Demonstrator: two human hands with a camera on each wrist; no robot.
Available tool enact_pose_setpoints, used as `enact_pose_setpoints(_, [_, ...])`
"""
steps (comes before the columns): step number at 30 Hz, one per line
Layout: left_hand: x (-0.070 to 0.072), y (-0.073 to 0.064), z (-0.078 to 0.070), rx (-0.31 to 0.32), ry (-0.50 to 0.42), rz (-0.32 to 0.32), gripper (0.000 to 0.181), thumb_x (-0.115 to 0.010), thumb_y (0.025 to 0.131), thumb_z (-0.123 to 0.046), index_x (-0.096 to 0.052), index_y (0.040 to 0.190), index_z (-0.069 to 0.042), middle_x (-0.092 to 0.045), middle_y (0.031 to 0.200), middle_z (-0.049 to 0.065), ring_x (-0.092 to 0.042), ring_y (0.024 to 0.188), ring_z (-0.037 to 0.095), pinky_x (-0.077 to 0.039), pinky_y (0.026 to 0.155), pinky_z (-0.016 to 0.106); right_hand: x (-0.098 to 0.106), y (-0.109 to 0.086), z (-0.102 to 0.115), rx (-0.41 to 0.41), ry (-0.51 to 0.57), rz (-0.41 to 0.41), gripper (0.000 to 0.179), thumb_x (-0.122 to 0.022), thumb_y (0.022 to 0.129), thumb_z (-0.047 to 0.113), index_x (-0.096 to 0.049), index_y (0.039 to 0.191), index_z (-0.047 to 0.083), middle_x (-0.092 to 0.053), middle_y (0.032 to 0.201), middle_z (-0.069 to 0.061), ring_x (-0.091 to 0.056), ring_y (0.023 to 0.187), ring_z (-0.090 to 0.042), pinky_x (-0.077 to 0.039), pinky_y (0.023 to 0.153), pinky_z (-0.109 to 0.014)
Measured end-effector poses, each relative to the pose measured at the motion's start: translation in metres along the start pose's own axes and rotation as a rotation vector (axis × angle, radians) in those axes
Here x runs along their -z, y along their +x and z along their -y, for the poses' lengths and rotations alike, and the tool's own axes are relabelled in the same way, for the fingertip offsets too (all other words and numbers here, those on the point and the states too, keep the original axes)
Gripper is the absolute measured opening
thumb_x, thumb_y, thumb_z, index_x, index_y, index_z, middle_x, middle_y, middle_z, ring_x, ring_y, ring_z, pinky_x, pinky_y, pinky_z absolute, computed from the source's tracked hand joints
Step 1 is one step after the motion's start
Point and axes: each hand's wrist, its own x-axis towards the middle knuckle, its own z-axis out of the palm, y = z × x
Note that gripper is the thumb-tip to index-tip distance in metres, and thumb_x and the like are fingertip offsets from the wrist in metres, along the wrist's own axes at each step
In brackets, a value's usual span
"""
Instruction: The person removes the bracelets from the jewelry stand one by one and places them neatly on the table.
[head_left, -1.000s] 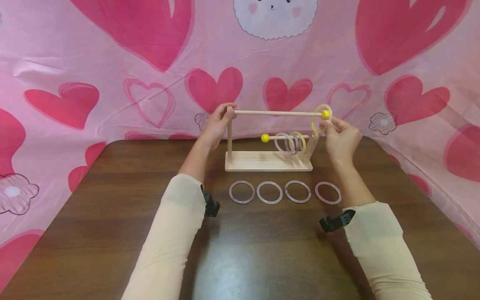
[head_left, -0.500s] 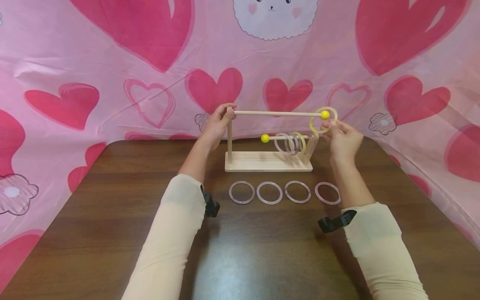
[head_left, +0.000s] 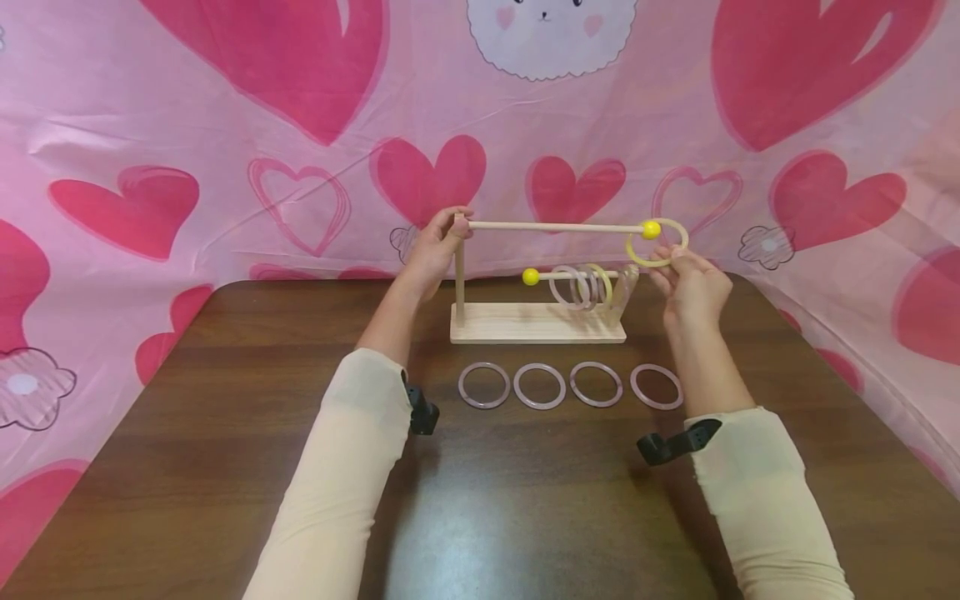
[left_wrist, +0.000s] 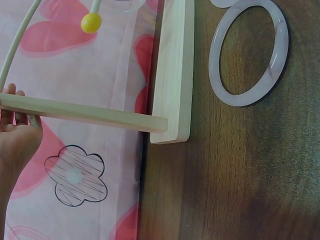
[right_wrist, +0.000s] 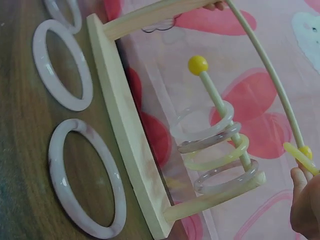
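A wooden stand [head_left: 517, 325] has two rods tipped with yellow balls. At the top of its left post, my left hand [head_left: 433, 254] grips the wood by the base of the upper rod [head_left: 555, 227]. My right hand [head_left: 693, 292] pinches a pale yellow bangle [head_left: 686, 239] at the ball end [head_left: 651, 229] of that rod. The ball overlaps the bangle's upper left part; whether the bangle still encircles it I cannot tell. On the lower rod [right_wrist: 212, 90] hang several bangles [right_wrist: 227, 112], one of them yellow [right_wrist: 242, 148], the others whitish or greyish.
Several pale lilac bangles [left_wrist: 215, 65] lie flat in a row on the brown wooden table [head_left: 480, 500], in front of the stand. Behind the table's far edge hangs a pink cloth [head_left: 225, 100] with hearts. Each wrist wears a black camera mount [head_left: 422, 408].
My right hand has shifted slightly right and down, and the yellow bangle has moved with it toward the right of the rod's ball. The left hand stays on the post.
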Motion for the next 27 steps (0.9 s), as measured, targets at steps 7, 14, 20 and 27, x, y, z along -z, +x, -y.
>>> enact_pose_setpoints(7, [0.0, 0.001, 0.0, -0.013, -0.017, 0.005, 0.037, -0.046, 0.096, -0.021, -0.046, 0.126, -0.002, -0.051, 0.121, 0.017, -0.046, 0.116, 0.034, -0.032, 0.099, 0.035, 0.005, 0.003, 0.007, -0.059, 0.041, -0.013, 0.007, -0.058, 0.086, -0.008, -0.064, 0.084, -0.009, -0.067, 0.072, -0.017, -0.068, 0.068, -0.023, -0.052, 0.066, -0.031])
enact_pose_setpoints(14, [0.0, 0.001, 0.001, -0.016, -0.026, 0.006, 0.036, -0.046, 0.096, -0.021, -0.046, 0.126, -0.001, -0.051, 0.119, 0.015, -0.044, 0.117, 0.036, -0.032, 0.099, 0.034, 0.01, 0.004, 0.01, -0.066, 0.018, -0.028, 0.018, -0.05, 0.088, -0.011, -0.066, 0.08, -0.008, -0.067, 0.071, -0.016, -0.068, 0.069, -0.022, -0.052, 0.067, -0.031])
enact_pose_setpoints(20, [0.0, 0.001, 0.001, -0.017, -0.031, 0.008, 0.037, -0.046, 0.095, -0.021, -0.045, 0.126, -0.001, -0.051, 0.117, 0.015, -0.044, 0.117, 0.036, -0.032, 0.099, 0.033, 0.017, 0.005, 0.013, -0.082, -0.033, -0.042, 0.016, -0.052, 0.089, -0.007, -0.065, 0.079, -0.005, -0.067, 0.069, -0.014, -0.067, 0.064, -0.02, -0.053, 0.063, -0.03])
enact_pose_setpoints(27, [0.0, 0.001, 0.001, -0.009, -0.036, 0.008, 0.036, -0.047, 0.095, -0.021, -0.046, 0.126, -0.001, -0.052, 0.114, 0.013, -0.044, 0.117, 0.035, -0.032, 0.099, 0.033, 0.025, 0.003, 0.015, -0.107, -0.046, -0.025, 0.014, -0.054, 0.088, -0.007, -0.065, 0.081, -0.007, -0.066, 0.066, -0.015, -0.067, 0.06, -0.02, -0.053, 0.06, -0.03])
